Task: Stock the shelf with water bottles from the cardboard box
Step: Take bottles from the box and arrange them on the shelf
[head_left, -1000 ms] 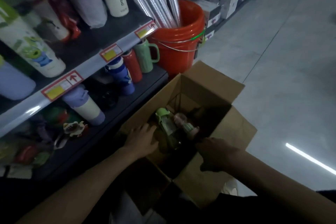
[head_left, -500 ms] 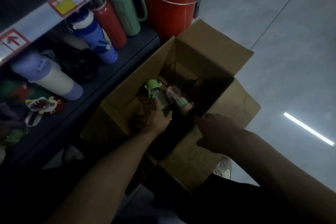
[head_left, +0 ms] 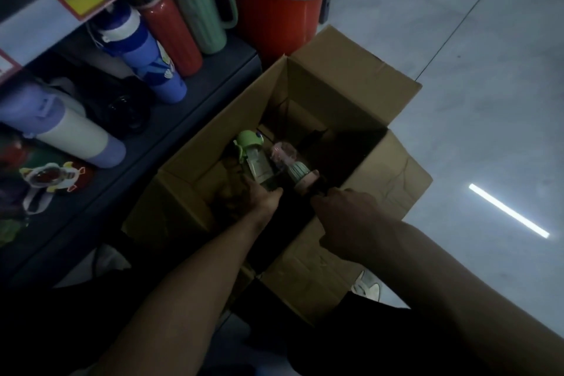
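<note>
Stocking from a cardboard box [head_left: 351, 76], viewed from the head camera. The box stands open on the floor [head_left: 473, 107], just beside the lower shelf [head_left: 171, 131], presumably so that each bottle travels only a short way to its place. Its flaps are folded outward, which leaves the interior clear for both arms. Inside lie a green-capped bottle [head_left: 248, 143] and, touching it, a pink-and-green bottle [head_left: 290, 162], both tilted on their sides. The left hand [head_left: 259, 197] reaches into the box with its fingers curled round the lower body of the green-capped bottle, a grip suited to lifting it out cap-first. The right hand [head_left: 345, 210] is seen from the back at the near rim, next to the pink-and-green bottle; in the dim light it cannot be told whether it grips that bottle, steadies the box, or holds nothing. On the shelf a blue bottle [head_left: 146, 55], a red bottle [head_left: 171, 33] and a green flask [head_left: 198, 12] already stand upright.
</note>
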Motion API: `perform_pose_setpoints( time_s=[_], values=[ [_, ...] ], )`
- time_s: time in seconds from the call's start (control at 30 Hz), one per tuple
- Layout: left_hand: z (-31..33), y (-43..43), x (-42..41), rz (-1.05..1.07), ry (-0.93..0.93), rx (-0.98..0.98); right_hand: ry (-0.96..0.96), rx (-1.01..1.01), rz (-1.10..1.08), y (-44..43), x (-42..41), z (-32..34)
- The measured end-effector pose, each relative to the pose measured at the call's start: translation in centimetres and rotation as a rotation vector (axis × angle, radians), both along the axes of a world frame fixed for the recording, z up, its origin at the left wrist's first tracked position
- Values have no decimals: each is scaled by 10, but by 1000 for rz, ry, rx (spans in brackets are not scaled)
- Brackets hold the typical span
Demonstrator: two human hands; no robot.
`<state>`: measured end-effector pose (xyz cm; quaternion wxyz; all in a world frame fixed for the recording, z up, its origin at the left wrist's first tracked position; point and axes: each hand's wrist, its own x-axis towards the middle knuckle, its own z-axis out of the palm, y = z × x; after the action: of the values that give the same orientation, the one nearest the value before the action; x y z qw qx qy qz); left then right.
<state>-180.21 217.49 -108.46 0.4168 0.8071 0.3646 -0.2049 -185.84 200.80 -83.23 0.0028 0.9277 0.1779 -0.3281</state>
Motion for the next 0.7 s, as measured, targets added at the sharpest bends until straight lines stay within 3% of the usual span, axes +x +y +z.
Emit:
perform_pose_setpoints(
  time_s=[0.13,0.27,0.5,0.7],
  values=[
    [39,6,-6,151,44,-184,2,30,-22,8,2,11],
    [84,19,-9,137,215,-403,-40,78,-21,17,4,31],
    [140,52,-15,13,366,-416,-3,49,-31,36,2,62],
    [196,78,-34,69,267,-518,-40,30,-17,64,4,83]
  ],
)
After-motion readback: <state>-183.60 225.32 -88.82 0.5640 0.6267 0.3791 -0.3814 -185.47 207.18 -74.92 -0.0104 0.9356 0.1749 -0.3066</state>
